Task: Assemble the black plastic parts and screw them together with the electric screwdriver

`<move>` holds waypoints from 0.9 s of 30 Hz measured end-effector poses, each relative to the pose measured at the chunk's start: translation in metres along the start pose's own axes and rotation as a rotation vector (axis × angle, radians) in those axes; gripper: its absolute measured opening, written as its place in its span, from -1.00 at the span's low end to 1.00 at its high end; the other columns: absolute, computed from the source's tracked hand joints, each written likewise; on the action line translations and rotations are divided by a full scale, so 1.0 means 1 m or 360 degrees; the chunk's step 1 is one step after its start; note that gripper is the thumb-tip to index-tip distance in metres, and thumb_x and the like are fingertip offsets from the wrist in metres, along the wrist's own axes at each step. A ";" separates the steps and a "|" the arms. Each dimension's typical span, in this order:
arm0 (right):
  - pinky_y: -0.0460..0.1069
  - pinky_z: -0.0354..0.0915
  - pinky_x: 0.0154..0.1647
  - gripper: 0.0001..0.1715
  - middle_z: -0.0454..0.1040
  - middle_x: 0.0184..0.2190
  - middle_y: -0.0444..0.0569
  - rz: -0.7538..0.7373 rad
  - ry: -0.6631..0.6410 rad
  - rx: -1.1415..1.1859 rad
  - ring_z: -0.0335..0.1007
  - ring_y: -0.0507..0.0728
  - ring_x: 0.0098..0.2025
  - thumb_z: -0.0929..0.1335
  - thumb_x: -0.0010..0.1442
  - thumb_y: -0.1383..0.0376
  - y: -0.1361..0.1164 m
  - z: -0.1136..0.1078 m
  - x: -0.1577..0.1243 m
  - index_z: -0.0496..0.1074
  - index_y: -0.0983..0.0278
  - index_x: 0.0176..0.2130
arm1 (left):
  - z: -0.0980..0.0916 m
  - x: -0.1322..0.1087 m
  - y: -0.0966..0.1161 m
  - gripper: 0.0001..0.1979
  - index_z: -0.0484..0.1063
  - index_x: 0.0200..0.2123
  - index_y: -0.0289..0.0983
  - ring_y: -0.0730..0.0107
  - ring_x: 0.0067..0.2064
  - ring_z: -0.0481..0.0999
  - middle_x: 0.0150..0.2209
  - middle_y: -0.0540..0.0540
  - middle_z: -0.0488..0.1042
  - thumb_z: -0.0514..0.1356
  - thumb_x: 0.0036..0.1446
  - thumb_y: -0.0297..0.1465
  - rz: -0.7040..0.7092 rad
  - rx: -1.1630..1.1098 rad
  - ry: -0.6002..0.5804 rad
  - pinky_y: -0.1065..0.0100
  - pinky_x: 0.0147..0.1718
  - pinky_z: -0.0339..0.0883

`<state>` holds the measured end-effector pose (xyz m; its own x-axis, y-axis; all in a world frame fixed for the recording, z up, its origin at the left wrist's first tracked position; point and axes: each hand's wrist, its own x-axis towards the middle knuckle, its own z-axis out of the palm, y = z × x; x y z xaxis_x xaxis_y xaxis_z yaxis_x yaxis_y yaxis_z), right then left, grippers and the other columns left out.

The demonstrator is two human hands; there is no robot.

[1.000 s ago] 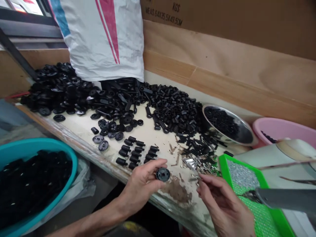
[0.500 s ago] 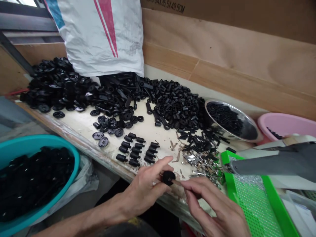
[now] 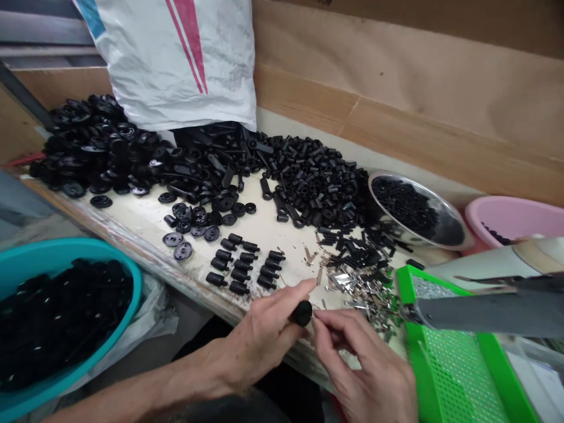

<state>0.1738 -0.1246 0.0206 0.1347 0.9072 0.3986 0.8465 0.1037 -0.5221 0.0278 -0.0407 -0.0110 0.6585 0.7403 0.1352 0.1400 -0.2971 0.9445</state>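
Over the table's front edge, my left hand [image 3: 268,323] is closed around a black cylindrical plastic part [image 3: 302,313], its round end facing right. The thumb and forefinger of my right hand [image 3: 361,358] are pinched together right at that end. The thin metal strip seen there a moment earlier is now hidden at the fingertips. Beyond my left hand, short black cylinders [image 3: 240,274] with narrow tips lie in rows on the table. A scatter of small metal strips [image 3: 370,294] lies behind my right hand, beside a pile of thin black pieces [image 3: 359,249].
Heaped black discs [image 3: 101,147] and short black tubes [image 3: 317,176] cover the back, below a white sack [image 3: 185,64]. At right are a steel bowl [image 3: 453,229], a pink basin [image 3: 520,214], a green tray [image 3: 489,358] and a grey bar [image 3: 480,305]. A teal tub [image 3: 136,288] stands left.
My right hand has moved left, its fingertips now close against the black part. The metal strip that showed between them is out of sight. The camera view has shifted slightly.
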 end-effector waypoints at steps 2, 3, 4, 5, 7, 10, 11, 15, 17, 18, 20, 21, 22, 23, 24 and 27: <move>-0.20 0.38 -0.28 -0.87 0.50 -0.31 -0.10 0.0022 0.0013 0.0063 0.50 -0.03 -0.34 0.33 0.21 0.38 0.002 0.003 -0.001 0.44 0.24 -0.20 | -0.002 0.003 0.002 -0.40 0.28 0.16 -0.19 0.43 -0.18 0.49 -0.10 -0.03 0.51 0.19 0.02 -0.60 -0.0110 -0.0133 -0.0028 0.47 -0.16 0.33; -0.19 0.39 -0.27 -0.86 0.51 -0.30 -0.10 0.0044 0.0000 0.0122 0.50 -0.02 -0.33 0.33 0.21 0.39 0.003 0.004 -0.001 0.45 0.23 -0.19 | -0.003 0.005 0.003 -0.41 0.30 0.13 -0.20 0.44 -0.22 0.48 -0.14 -0.02 0.52 0.23 -0.01 -0.58 -0.0194 -0.0245 -0.0040 0.46 -0.18 0.34; -0.19 0.39 -0.29 -0.85 0.51 -0.31 -0.10 0.0081 -0.0027 0.0200 0.50 -0.02 -0.34 0.33 0.21 0.39 0.004 0.005 -0.001 0.46 0.22 -0.20 | -0.004 0.007 0.003 -0.40 0.32 0.10 -0.21 0.45 -0.25 0.47 -0.19 -0.01 0.53 0.28 -0.06 -0.56 -0.0286 -0.0387 -0.0045 0.46 -0.21 0.34; -0.19 0.38 -0.34 -0.86 0.52 -0.33 -0.11 0.0134 -0.0057 0.0289 0.49 -0.02 -0.37 0.33 0.20 0.38 0.006 0.006 -0.001 0.48 0.21 -0.23 | -0.005 0.009 0.003 -0.39 0.34 0.07 -0.23 0.46 -0.28 0.46 -0.23 0.01 0.53 0.33 -0.11 -0.55 -0.0377 -0.0557 -0.0046 0.45 -0.23 0.34; -0.19 0.35 -0.46 -0.90 0.51 -0.42 -0.13 0.0299 -0.0105 0.0472 0.45 -0.02 -0.46 0.35 0.20 0.34 0.009 0.007 -0.001 0.50 0.21 -0.29 | -0.006 0.013 0.003 -0.36 0.35 0.01 -0.24 0.46 -0.31 0.44 -0.28 0.01 0.53 0.39 -0.22 -0.56 -0.0540 -0.0939 -0.0040 0.42 -0.27 0.34; -0.17 0.28 -0.55 -0.85 0.44 -0.58 -0.16 0.0678 -0.0119 0.0722 0.35 -0.02 -0.57 0.37 0.18 0.22 0.010 0.009 0.000 0.50 0.24 -0.37 | -0.003 0.014 0.000 -0.41 0.35 -0.09 -0.25 0.41 -0.31 0.46 -0.27 -0.03 0.53 0.39 -0.27 -0.58 -0.0697 -0.1339 -0.0076 0.38 -0.31 0.36; -0.17 0.27 -0.57 -0.81 0.42 -0.62 -0.16 0.0784 -0.0139 0.0806 0.33 -0.02 -0.59 0.37 0.17 0.18 0.010 0.010 0.001 0.49 0.25 -0.39 | -0.001 0.013 -0.001 -0.44 0.35 -0.11 -0.26 0.39 -0.29 0.46 -0.25 -0.05 0.53 0.39 -0.26 -0.58 -0.0715 -0.1374 -0.0080 0.37 -0.31 0.36; -0.17 0.24 -0.63 -0.69 0.37 -0.69 -0.17 0.0920 -0.0194 0.1058 0.30 -0.02 -0.65 0.36 0.17 0.10 0.011 0.015 0.002 0.42 0.29 -0.44 | 0.007 0.008 -0.002 -0.53 0.40 -0.18 -0.28 0.39 -0.21 0.45 -0.18 -0.08 0.52 0.38 -0.23 -0.61 -0.0644 -0.1354 -0.0029 0.40 -0.26 0.32; -0.17 0.24 -0.66 -0.69 0.35 -0.70 -0.18 0.0891 -0.0159 0.1056 0.30 -0.02 -0.67 0.35 0.18 0.11 0.012 0.018 0.002 0.42 0.30 -0.42 | 0.009 0.006 -0.002 -0.59 0.43 -0.20 -0.29 0.43 -0.25 0.45 -0.23 -0.06 0.51 0.35 -0.20 -0.62 -0.0627 -0.1363 -0.0011 0.41 -0.28 0.31; -0.17 0.24 -0.65 -0.71 0.35 -0.70 -0.18 0.0857 -0.0127 0.1012 0.30 -0.02 -0.67 0.35 0.19 0.13 0.013 0.018 0.002 0.43 0.29 -0.41 | 0.009 0.006 -0.002 -0.61 0.44 -0.20 -0.30 0.44 -0.28 0.44 -0.27 -0.04 0.50 0.34 -0.17 -0.61 -0.0640 -0.1375 -0.0012 0.41 -0.30 0.30; -0.18 0.27 -0.62 -0.78 0.41 -0.63 -0.16 0.0703 -0.0088 0.0872 0.35 -0.02 -0.61 0.35 0.21 0.19 0.015 0.017 0.004 0.45 0.27 -0.39 | 0.006 0.006 -0.004 -0.64 0.46 -0.19 -0.31 0.47 -0.31 0.42 -0.34 -0.03 0.50 0.33 -0.13 -0.60 -0.0700 -0.1434 -0.0055 0.42 -0.31 0.30; -0.18 0.30 -0.57 -0.84 0.46 -0.56 -0.13 0.0582 -0.0093 0.0795 0.39 -0.01 -0.56 0.35 0.21 0.24 0.016 0.016 0.005 0.47 0.26 -0.35 | 0.004 0.007 -0.006 -0.64 0.47 -0.19 -0.31 0.48 -0.31 0.42 -0.34 -0.03 0.50 0.33 -0.13 -0.59 -0.0738 -0.1480 -0.0092 0.43 -0.31 0.30; -0.19 0.33 -0.52 -0.90 0.49 -0.48 -0.12 0.0444 -0.0104 0.0729 0.43 -0.01 -0.50 0.35 0.21 0.29 0.017 0.013 0.007 0.49 0.24 -0.30 | 0.001 0.008 -0.007 -0.64 0.48 -0.18 -0.31 0.49 -0.31 0.42 -0.33 -0.04 0.51 0.34 -0.14 -0.59 -0.0776 -0.1531 -0.0135 0.44 -0.30 0.29; -0.19 0.35 -0.47 -0.89 0.51 -0.41 -0.10 0.0308 -0.0135 0.0682 0.45 -0.01 -0.44 0.35 0.21 0.34 0.018 0.011 0.009 0.50 0.22 -0.25 | -0.002 0.009 -0.009 -0.64 0.49 -0.19 -0.32 0.49 -0.30 0.43 -0.31 -0.06 0.52 0.35 -0.15 -0.58 -0.0807 -0.1578 -0.0180 0.45 -0.29 0.28; -0.19 0.37 -0.41 -0.84 0.52 -0.36 -0.10 0.0189 -0.0173 0.0653 0.47 -0.01 -0.40 0.34 0.20 0.38 0.020 0.008 0.010 0.51 0.21 -0.21 | -0.004 0.011 -0.010 -0.63 0.50 -0.19 -0.32 0.49 -0.29 0.43 -0.29 -0.07 0.52 0.36 -0.16 -0.58 -0.0835 -0.1618 -0.0221 0.45 -0.27 0.28; -0.20 0.36 -0.39 -0.79 0.50 -0.36 -0.13 0.0034 -0.0231 0.0620 0.47 -0.03 -0.39 0.33 0.20 0.45 0.024 0.002 0.013 0.50 0.20 -0.22 | -0.008 0.014 -0.013 -0.62 0.54 -0.19 -0.33 0.45 -0.29 0.44 -0.29 -0.10 0.53 0.38 -0.18 -0.54 -0.0884 -0.1647 -0.0303 0.44 -0.27 0.26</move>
<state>0.1949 -0.1091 0.0120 0.0527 0.9560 0.2885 0.5826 0.2052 -0.7864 0.0293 -0.0220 -0.0187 0.8078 0.4865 -0.3329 -0.1652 0.7289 0.6644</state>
